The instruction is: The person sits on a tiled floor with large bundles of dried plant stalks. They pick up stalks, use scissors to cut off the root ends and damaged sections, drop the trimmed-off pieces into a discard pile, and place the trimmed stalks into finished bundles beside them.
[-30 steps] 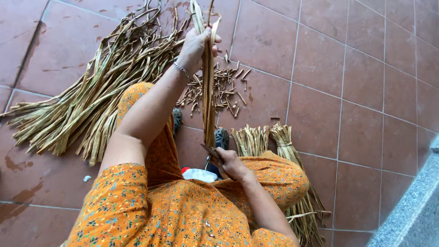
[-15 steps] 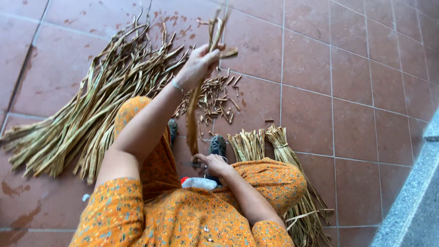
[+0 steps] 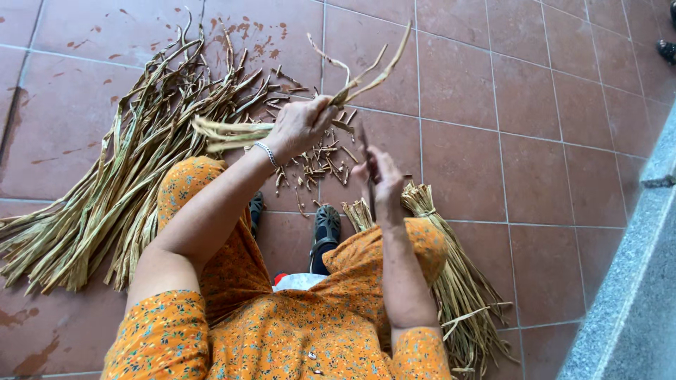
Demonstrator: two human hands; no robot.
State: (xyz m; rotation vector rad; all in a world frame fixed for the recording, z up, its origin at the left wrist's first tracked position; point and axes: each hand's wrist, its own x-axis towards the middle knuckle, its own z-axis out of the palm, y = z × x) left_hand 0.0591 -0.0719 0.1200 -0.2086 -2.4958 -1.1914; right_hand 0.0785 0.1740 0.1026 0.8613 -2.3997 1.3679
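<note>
While my left hand (image 3: pixel 299 127) gripped a dried stalk (image 3: pixel 352 84) above the trimmings (image 3: pixel 320 158) | my right hand (image 3: pixel 384 176), beside them, clenched a thin blade (image 3: pixel 367 169) | step, I judged: trimming the stalk | next called for blade to meet stalk | loose pile (image 3: pixel 120 176) left of trimmings, tied bundle (image 3: pixel 451 281) right

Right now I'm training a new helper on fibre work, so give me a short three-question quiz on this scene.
1. True or false: the left hand grips a bunch of dried strips lifted off the floor.
2. What does the right hand hold: A) a slim dark blade, B) a cup, C) a brush?
3. Where does the tied bundle lie, beside the right or the left knee?

Key: 1 true; 2 A; 3 right.
</note>
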